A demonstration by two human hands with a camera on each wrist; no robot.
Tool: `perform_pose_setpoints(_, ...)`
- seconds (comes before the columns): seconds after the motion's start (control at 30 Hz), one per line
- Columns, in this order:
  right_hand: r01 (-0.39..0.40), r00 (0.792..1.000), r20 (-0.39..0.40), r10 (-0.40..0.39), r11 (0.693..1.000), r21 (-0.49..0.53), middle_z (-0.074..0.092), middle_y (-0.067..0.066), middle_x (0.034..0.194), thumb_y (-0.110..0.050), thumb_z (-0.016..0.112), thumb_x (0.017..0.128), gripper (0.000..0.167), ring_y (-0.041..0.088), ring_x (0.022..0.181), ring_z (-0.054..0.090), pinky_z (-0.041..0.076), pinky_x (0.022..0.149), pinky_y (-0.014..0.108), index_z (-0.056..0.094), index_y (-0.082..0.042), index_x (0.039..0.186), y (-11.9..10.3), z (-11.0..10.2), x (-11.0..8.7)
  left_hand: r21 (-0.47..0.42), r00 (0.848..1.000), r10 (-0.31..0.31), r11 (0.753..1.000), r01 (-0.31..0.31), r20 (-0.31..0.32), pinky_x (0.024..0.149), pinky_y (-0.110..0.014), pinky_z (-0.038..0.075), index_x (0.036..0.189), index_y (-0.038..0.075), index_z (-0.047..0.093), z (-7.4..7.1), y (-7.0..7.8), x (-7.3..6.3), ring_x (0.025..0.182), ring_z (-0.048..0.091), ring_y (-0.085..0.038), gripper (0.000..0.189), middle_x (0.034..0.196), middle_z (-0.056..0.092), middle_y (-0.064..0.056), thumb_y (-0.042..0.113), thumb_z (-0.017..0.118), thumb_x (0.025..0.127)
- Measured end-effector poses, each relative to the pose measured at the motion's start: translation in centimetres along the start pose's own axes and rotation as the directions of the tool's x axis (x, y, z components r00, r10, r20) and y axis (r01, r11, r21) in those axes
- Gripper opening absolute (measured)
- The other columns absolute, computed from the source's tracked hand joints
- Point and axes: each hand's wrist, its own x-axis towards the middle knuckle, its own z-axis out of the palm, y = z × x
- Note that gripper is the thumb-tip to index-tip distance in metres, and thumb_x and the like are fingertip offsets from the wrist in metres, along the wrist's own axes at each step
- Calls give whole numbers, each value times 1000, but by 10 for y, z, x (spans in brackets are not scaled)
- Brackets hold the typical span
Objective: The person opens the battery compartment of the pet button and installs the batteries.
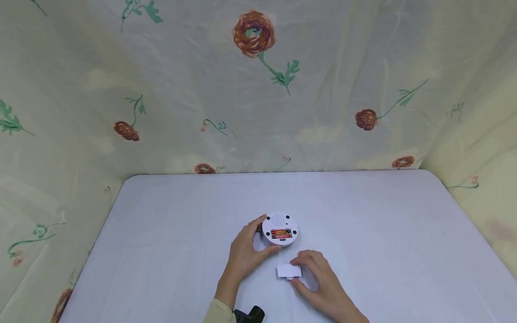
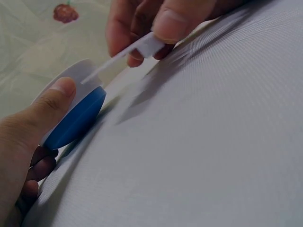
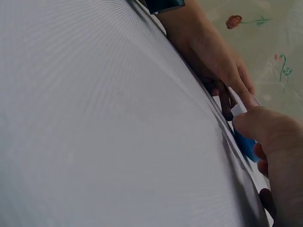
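A round white device (image 1: 278,221) with a blue lower body (image 2: 80,118) lies with its back upward near the table's middle. Red batteries (image 1: 281,233) show in its uncovered battery compartment, below a patch of small speaker holes. My left hand (image 1: 247,251) grips the device from the left, thumb on the near rim and fingers at the far side. Nearer to me, my right hand (image 1: 321,285) pinches a small white battery cover (image 1: 288,271) between thumb and fingers, a short way from the device. A small tab sticks out from the cover's near edge.
The white table (image 1: 161,224) has rounded far corners. A flowered curtain (image 1: 181,89) hangs behind it and on both sides. A black strap mount (image 1: 250,315) is on the left wrist, by a light sleeve (image 1: 219,312).
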Motion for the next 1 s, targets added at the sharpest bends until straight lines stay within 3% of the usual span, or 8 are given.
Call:
perform_pose_setpoints(0.27, 7, 993, -118, -2, 999, 46, 55, 1, 113, -6, 79, 71, 46, 12, 108, 49, 31, 101, 9, 63, -15, 113, 4, 0, 4, 12, 1000, 17, 1000, -17, -4, 97, -37, 47, 143, 29, 38, 0, 2, 0, 117, 54, -11, 87, 125, 59, 6, 60, 73, 70)
perform_pose_setpoints(0.53, 24, 988, -154, -14, 998, 62, 56, 1, 114, -2, 79, 71, 49, 12, 107, 51, 33, 101, 10, 62, -13, 116, 7, 0, 9, 12, 1000, 10, 1000, -10, 0, 97, -36, 47, 143, 29, 39, 0, 2, 0, 117, 53, -11, 86, 125, 59, 6, 59, 73, 71)
perform_pose_setpoints(0.8, 6, 985, -170, 5, 998, 60, 55, 0, 113, -6, 77, 75, 44, 11, 106, 50, 34, 99, 10, 62, -13, 116, 7, 7, 23, 22, 1000, 24, 999, -24, -6, 100, -37, 46, 143, 25, 40, 1, 1, 0, 121, 53, -14, 81, 130, 58, 3, 41, 79, 74)
perform_pose_setpoints(1.0, -46, 976, -209, 58, 997, 64, 54, 3, 114, -6, 77, 76, 43, 14, 109, 48, 32, 101, 10, 63, -12, 116, 9, 11, 37, 8, 1000, 27, 1000, -27, -17, 97, -37, 47, 143, 26, 40, 1, 0, 0, 117, 54, -11, 85, 124, 60, 5, 55, 75, 71)
